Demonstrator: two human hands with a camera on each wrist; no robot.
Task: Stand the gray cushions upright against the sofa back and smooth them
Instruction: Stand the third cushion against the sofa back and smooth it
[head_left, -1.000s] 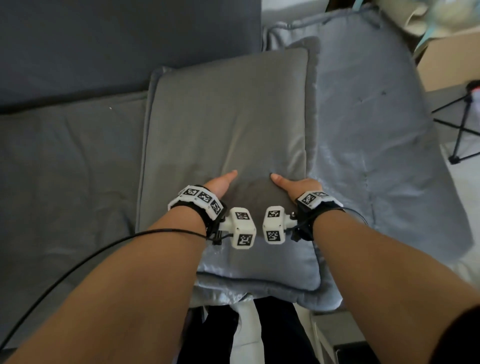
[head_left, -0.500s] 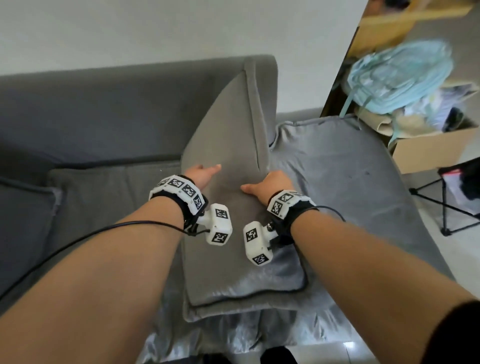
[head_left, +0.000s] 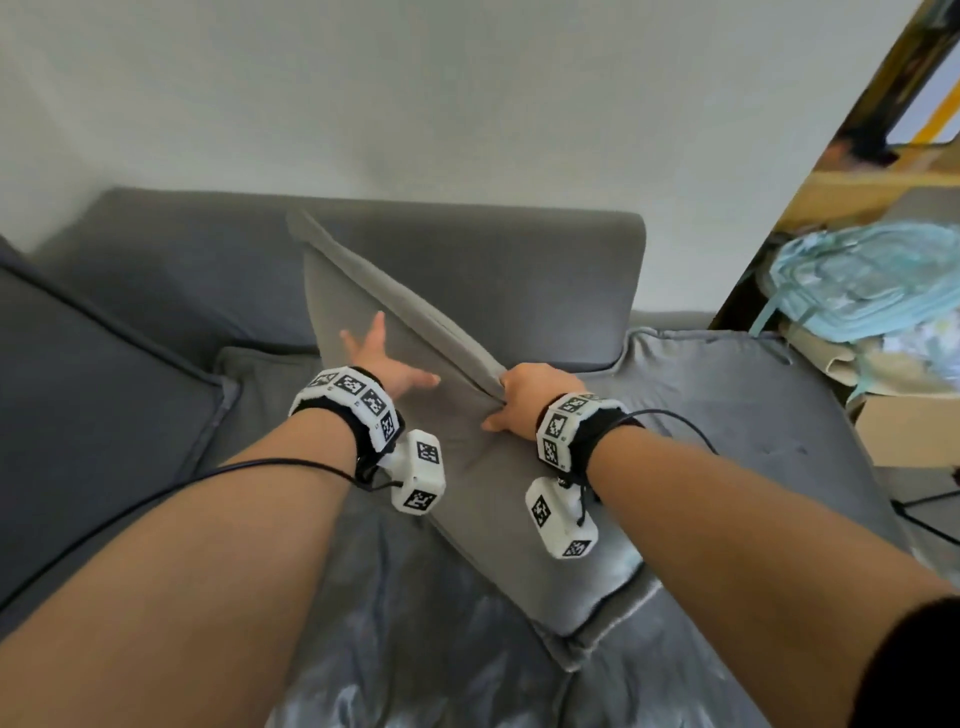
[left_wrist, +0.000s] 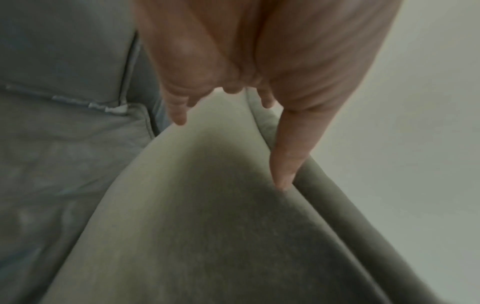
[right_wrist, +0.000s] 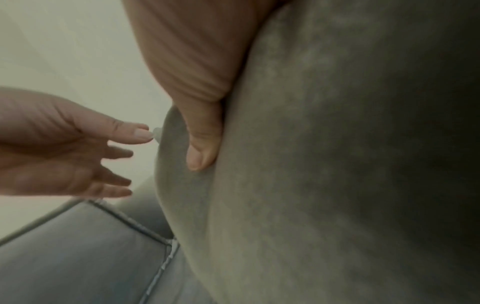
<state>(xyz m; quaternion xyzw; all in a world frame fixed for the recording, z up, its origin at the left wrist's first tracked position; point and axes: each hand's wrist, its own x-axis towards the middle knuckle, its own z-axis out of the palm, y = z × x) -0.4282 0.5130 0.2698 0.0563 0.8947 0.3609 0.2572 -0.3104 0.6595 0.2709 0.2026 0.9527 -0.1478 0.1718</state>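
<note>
One gray cushion (head_left: 457, 467) in work: a flat, rectangular pad in matte, finely napped fabric with a flanged seam round its edge. It is tilted, not upright; its far corner is raised in front of the sofa back (head_left: 467, 275), its near corner rests on the seat toward me. I cannot tell whether the raised corner touches the sofa back.

My left hand (head_left: 382, 358) lies on the cushion's broad face, fingers spread and straight, palm down: an open, flat grip that presses without clasping. From the left wrist view the fingertips (left_wrist: 283, 172) sit along the seam ridge, the fabric smooth and faintly fuzzy beneath them.

My right hand (head_left: 524, 397) holds the cushion's right-hand edge at mid-length, fingers curled over the flange, thumb (right_wrist: 202, 148) pressed into the face: a closed grip on the cushion. Soft creases radiate from that pinch.

Sofa back: darker gray, coarse woven, with a rounded top edge. Seat cover (head_left: 727, 415) to the right of the cushion: paler blue-gray, slightly glossy, wrinkled, with a piped border. Left of the cushion lies a second dark gray cushion (head_left: 104, 405), piped, flat against the corner of the sofa. Right of the sofa back, beyond the seat: a pale blue backpack (head_left: 862, 280), blurred, on a cardboard box (head_left: 909, 431).
</note>
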